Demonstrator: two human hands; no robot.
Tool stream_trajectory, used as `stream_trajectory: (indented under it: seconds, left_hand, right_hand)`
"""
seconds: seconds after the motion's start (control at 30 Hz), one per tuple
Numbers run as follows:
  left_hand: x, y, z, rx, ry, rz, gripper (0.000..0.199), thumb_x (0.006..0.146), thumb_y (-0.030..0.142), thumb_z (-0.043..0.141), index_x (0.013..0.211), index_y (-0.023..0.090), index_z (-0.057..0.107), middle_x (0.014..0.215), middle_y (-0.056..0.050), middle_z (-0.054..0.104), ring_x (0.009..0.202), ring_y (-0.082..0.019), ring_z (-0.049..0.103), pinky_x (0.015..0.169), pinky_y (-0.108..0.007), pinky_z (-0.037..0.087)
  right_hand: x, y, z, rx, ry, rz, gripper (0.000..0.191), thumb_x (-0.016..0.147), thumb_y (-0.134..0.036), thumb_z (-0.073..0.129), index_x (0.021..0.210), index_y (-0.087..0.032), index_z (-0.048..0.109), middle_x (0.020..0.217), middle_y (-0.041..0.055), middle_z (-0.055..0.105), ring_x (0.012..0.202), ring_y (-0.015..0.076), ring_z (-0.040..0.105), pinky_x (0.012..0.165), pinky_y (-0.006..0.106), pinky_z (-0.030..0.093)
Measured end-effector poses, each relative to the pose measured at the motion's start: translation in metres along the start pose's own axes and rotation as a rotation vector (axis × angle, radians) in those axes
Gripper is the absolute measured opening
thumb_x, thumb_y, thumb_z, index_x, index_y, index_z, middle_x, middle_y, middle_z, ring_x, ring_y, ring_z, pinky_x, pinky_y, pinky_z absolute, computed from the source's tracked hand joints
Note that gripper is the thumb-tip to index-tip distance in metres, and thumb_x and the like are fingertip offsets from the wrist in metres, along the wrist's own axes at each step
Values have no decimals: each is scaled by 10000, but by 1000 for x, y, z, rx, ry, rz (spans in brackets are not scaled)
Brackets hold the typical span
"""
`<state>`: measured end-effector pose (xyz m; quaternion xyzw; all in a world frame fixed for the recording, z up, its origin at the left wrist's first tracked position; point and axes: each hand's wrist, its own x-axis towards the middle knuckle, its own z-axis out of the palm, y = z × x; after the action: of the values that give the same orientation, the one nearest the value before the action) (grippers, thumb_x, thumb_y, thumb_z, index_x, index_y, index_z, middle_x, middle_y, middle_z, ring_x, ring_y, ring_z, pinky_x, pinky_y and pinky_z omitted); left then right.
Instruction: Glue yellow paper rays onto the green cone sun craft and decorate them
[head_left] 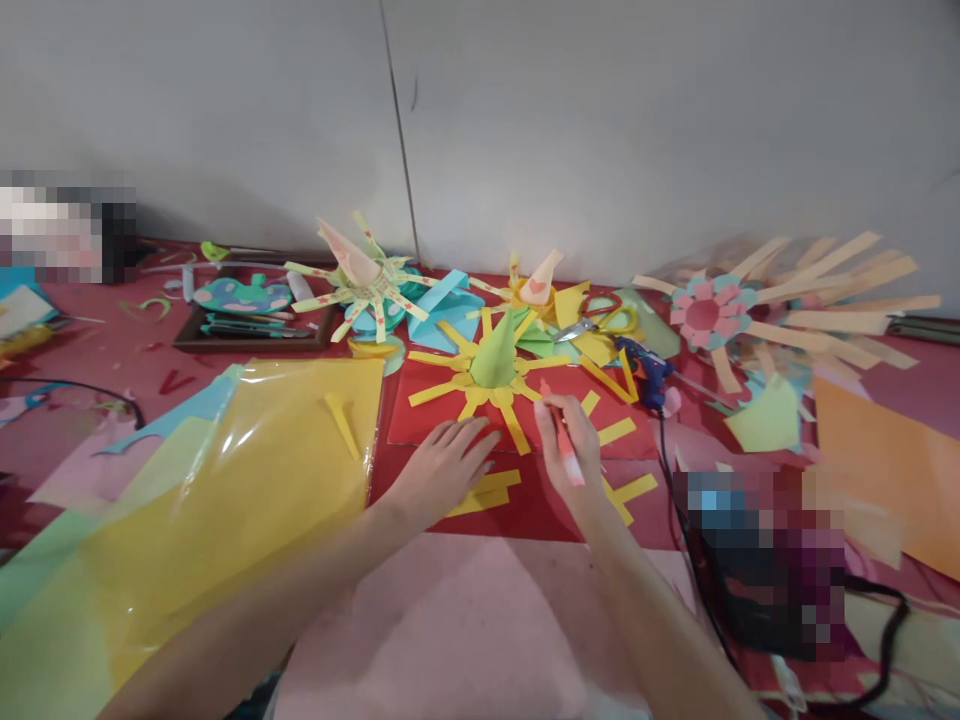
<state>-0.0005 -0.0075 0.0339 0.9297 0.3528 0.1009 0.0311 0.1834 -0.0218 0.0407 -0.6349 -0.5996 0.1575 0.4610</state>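
My right hand (574, 440) grips a red-and-white marker (567, 447), its tip pointing up toward the paper sun. That sun has a green paper cone (494, 355) at its middle and yellow paper strips (513, 424) spreading out around the cone. My left hand (450, 460) is open, fingers apart, resting near the front strips; I cannot tell whether it touches them. Loose yellow strips (491, 492) lie on the red sheet (525, 520) beside both hands.
A plastic-wrapped yellow sheet (285, 480) covers the left side. Behind stand a pink-cone paper piece (352, 255), scissors (592, 325) and a wooden tray (251, 340). A blue glue gun (643, 370) with a black cord and a pink paper flower (705, 312) lie right.
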Motion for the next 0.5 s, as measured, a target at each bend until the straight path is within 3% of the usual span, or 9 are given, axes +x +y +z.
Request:
stream_trajectory:
  seconds: [0.1,0.23,0.33,0.43,0.5]
  left_hand:
    - [6,-14,16,-49,154,42,273,957,194,387,1153,136,568,1172,-131,616,1137,-222,574,973,-388,464]
    - [6,-24,28,-141,268,52,247,950,170,383,1111,161,570,1116,-106,634,1075,-197,599,938,-392,493]
    - [4,-26,32,-150,301,13,237,943,180,398,1102,158,572,1128,-109,630,1034,-210,611,934,-420,493]
    - [2,-27,34,-168,273,-15,242,941,185,401,1108,155,574,1144,-104,626,1040,-210,606,971,-428,469]
    - [2,-27,35,-184,236,-45,252,941,189,400,1125,159,570,1147,-96,626,1064,-208,594,986,-422,458]
  right_hand:
    - [4,-4,1,221,-39,113,213,903,-400,458,905,-213,561,797,30,636,690,132,596,642,279,497]
    - [13,-20,1,606,-97,251,206,903,-423,456,883,-229,521,627,-31,618,467,94,535,467,241,464]
    - [24,-41,-4,812,-118,311,137,856,-374,556,879,-247,512,718,-37,649,484,83,557,459,226,460]
    - [32,-70,-16,974,-138,284,207,759,-302,685,878,-283,517,815,-54,646,586,86,605,545,230,501]
    - [31,-88,-28,1059,-174,227,175,793,-407,639,814,-285,516,737,-50,610,647,113,617,598,263,520]
